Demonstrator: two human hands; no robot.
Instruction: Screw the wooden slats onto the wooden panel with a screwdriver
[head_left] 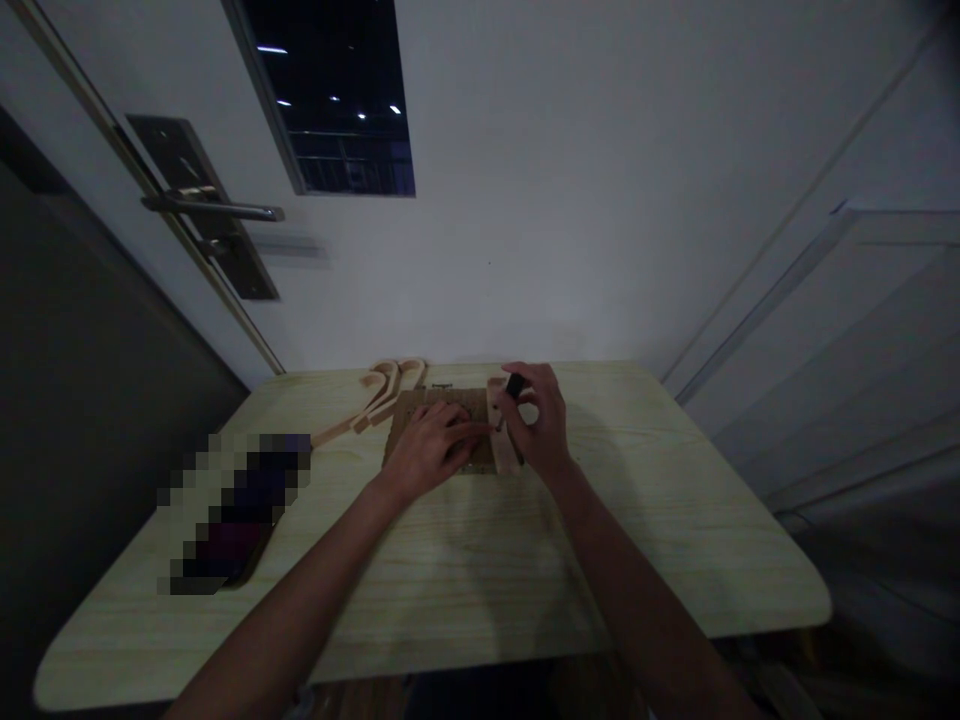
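My left hand [436, 447] lies over a brown cardboard piece [405, 412], its forefinger stretched right to the edge of a pale wooden strip [507, 458]. The strip lies along the cardboard's right side. Between thumb and fingers, my right hand [546, 420] pinches a short black-handled tool [514, 384] tilted above the strip. The tool's lower end is too dim to make out, so I cannot tell whether it touches the wood. Part of the cardboard is hidden under my left hand.
Curved pale wooden pieces [384, 388] lie behind and left of the cardboard. A dark pixelated object [247, 520] rests at the table's left. The wooden table [697, 530] meets a white door with a metal handle [217, 208]. A small dark item [442, 386] lies behind the cardboard.
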